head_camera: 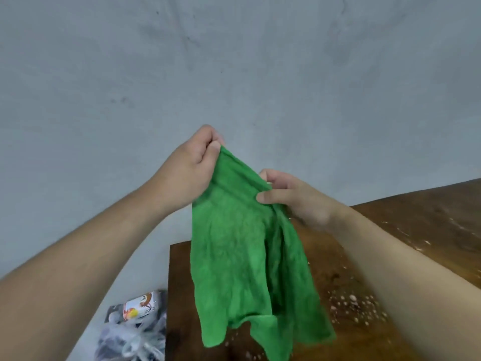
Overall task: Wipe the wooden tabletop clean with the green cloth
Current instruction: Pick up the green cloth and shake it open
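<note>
Head view, nearest first. Two bare forearms are seen entering from the lower corners. Between them a green cloth (242, 259) is held up in the air above a wooden table (416, 220); it is a soft, crumpled, evenly bright green fabric, hanging in loose vertical folds with its lower edge ragged and uneven. Pale crumbs (356, 306) are scattered over the table beside the hanging cloth. A clear bag of dark items (135, 332) is seen lower left, beside the table edge. Farther up, the right hand (294, 196) is pinched on the cloth's upper right edge, and the left hand (192, 168) is clenched on its top corner. A grey wall (234, 61) fills the background.
</note>
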